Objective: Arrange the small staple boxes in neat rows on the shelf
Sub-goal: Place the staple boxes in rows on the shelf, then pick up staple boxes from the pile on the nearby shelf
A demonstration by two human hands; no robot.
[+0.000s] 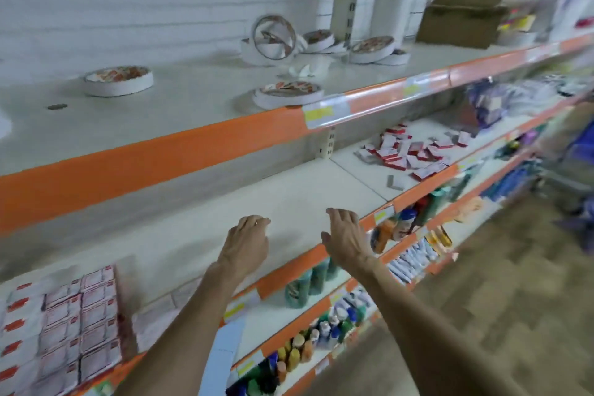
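**Hands:** two, on bare arms, both reaching forward over the middle shelf.
- Left hand [247, 243]: palm down, fingers loosely bent, holding nothing. It is over the white shelf board with an orange front edge [289, 199].
- Right hand [347, 236]: near the left one, above the front edge. Fingers stretched forward, thumb apart, also empty.

**Small white-and-red cardboard staple boxes:** two groups, both on that shelf.
- Packed block [61, 331]: far left. The boxes lie flat and touch in straight rows, with three columns legible (blur prevents a full count).
- Loose heap [414, 151]: well to the right, past the board seam. The boxes are tilted and overlap at all angles; their number cannot be told.

**Grey staple strips** [394, 183]: two, meeting in an L, just in front of the heap.

**Round white tape rolls with printed red-brown labels** [118, 81]: at least six, on the shelf above. One stands upright, the others lie flat.

**Brown cardboard carton** [459, 18]: one, flaps open, on the upper shelf at far right.
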